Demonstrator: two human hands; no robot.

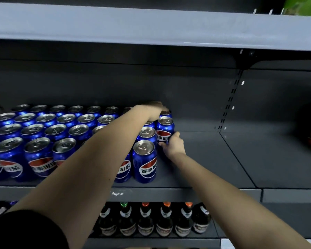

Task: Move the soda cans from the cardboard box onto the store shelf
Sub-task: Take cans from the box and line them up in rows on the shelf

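Shelf: a dark gray shelf (205,159) holds the cans. Its right part is bare.
Cans: many blue cans (43,133) stand upright in rows on the left and middle of the shelf. They stand close, side by side, with silver tops.
Front can: one can (144,162) stands at the front of the last full row, near the shelf edge.
Left hand: the left hand (155,109) reaches far back over the rows. It lies on top of the back can (166,114) at the right end. The fingers curl over it, but I cannot tell if they hold it tight.
Right hand: the right hand (172,145) wraps around the side of the held can (165,130). Thumb and fingers press on its low part.
Held can: it stands upright on the shelf, just right of the rows and in front of the back can.
Sleeve: a black sleeve (25,230) covers the upper left arm.
Bottles: dark bottles (151,220) with colored caps stand in a row on the shelf below.
Box: not in the picture.
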